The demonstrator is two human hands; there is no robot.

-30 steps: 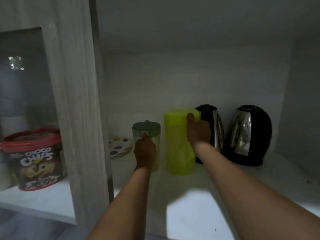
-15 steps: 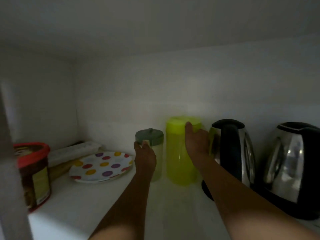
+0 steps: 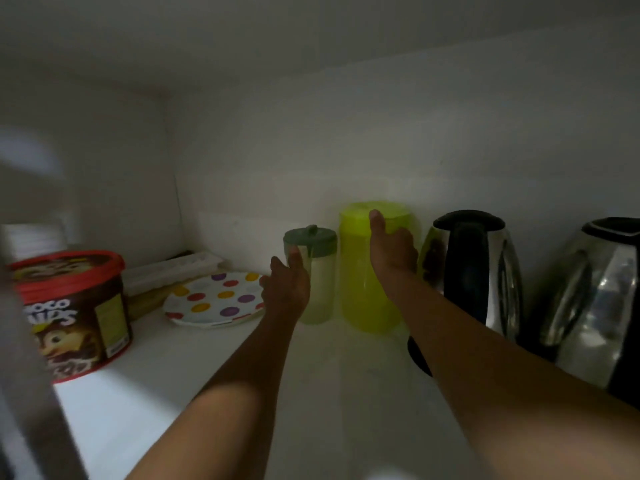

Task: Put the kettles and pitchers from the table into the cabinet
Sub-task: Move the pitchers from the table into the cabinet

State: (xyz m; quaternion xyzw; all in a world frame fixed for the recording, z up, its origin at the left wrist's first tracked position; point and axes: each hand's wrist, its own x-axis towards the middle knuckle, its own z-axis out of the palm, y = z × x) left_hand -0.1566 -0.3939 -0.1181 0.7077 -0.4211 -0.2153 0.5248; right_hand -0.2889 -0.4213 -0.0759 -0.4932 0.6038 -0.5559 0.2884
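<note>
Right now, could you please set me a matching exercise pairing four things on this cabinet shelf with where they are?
Things:
1 small pitcher
2 yellow-green pitcher
3 dotted plate
4 cereal tub

Places:
A far left
B right hand holds it
C flat, between tub and small pitcher
D left hand touches it

Pairs: 1-D, 2-B, 3-C, 4-A.

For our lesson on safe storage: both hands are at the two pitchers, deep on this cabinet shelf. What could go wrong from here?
1. The yellow-green pitcher stands close beside the nearer kettle. The right hand lies between them and might knock either one when it pulls out.
2. The left hand is at the small pitcher, next to the spotted plate. A nudge could tip the pitcher onto it.
</note>
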